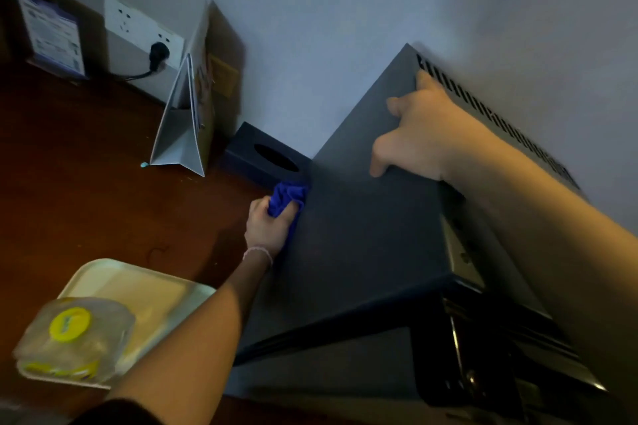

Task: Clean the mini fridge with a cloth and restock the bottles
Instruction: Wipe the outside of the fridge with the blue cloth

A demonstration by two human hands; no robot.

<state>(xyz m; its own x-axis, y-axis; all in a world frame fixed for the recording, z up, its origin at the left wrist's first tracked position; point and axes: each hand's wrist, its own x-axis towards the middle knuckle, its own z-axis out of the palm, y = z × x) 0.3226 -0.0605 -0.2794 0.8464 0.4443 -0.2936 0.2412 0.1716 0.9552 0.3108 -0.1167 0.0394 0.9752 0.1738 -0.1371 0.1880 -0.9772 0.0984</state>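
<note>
The mini fridge (362, 217) stands on a dark wooden table (86, 183), its back against the wall. The left hand (271, 228) has its grip clenched round a bunched blue cloth (288, 198), which is pressed against the fridge's left side near the top edge. The right hand (411, 134) lies on the fridge top towards its rear, fingers spread and relaxed, grasping nothing, fingertips close to the row of vent slots (490, 114) along the back edge.

Left of the fridge, against the wall, sits a dark tissue box (266, 159), just beside the cloth. Further left of the fridge stand a grey paper bag (188, 134), a white wall socket (138, 28) with a black plug in it, and a blue printed card (51, 34). Nearer the camera, left of the fridge, a pale tray (145, 290) holds clear bottles with yellow caps (70, 324); their number cannot be told through the blur.
</note>
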